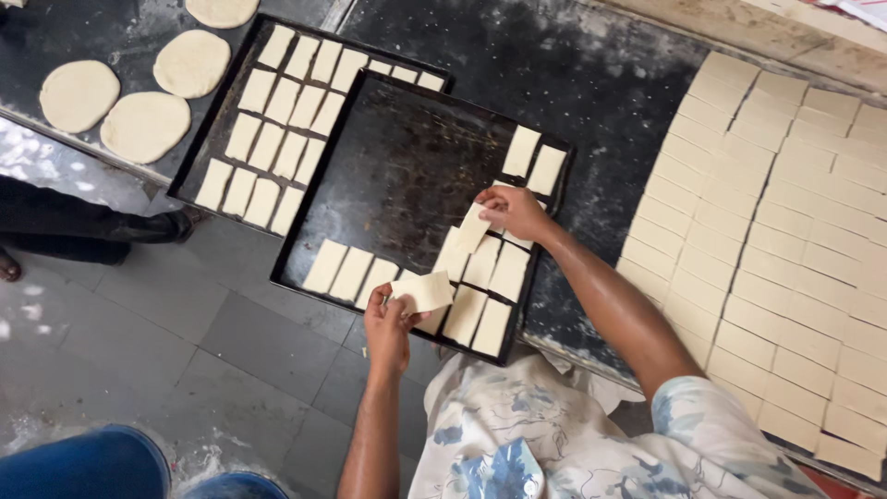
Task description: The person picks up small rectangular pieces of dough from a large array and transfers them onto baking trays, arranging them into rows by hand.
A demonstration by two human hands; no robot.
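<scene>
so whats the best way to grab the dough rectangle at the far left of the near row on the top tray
Pinch that dough rectangle at its near short end, coming from the tray's front edge with the left hand. It lies flat and thin, its left side faces bare tray, and its right side sits close against the next piece, so lifting an end edge is likely cleanest.

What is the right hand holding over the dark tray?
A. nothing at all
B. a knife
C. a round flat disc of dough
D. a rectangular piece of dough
D: the right hand pinches a pale rectangular dough piece above the tray, among other rectangles already laid there; the round discs lie far off on the counter.
</scene>
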